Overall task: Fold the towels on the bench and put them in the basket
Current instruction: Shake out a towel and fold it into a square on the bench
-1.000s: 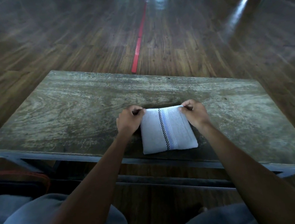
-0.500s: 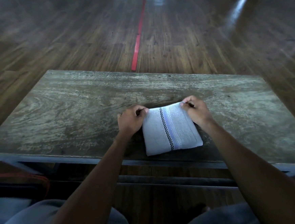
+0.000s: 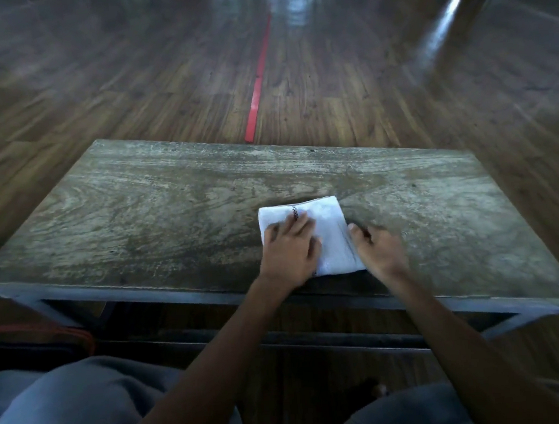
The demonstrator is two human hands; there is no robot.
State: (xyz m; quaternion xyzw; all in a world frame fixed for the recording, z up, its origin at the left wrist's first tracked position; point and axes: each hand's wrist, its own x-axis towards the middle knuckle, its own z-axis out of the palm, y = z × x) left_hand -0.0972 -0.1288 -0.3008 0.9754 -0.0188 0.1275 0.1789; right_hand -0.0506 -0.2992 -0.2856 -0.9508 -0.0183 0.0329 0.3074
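A small white folded towel (image 3: 331, 227) with a dark checked stripe lies on the worn wooden bench (image 3: 138, 223), near its front edge and right of centre. My left hand (image 3: 291, 249) lies flat on the towel's left half, fingers spread and pressing down. My right hand (image 3: 378, 251) sits at the towel's right edge with curled fingers. Its thumb touches the cloth, but blur hides whether it grips. A dark container with an orange rim (image 3: 80, 334), possibly the basket, shows at the lower left below the bench.
My knees in grey trousers (image 3: 70, 412) are in front of the bench. The bench's metal frame (image 3: 348, 337) runs below its top. Dark wood floor with a red line (image 3: 258, 86) stretches beyond. The bench's left half is bare wood.
Both hands let go of the towel's far corners and drew back. The left hand now lies flat on the towel and the right hand sits at its right edge. The towel looks folded smaller.
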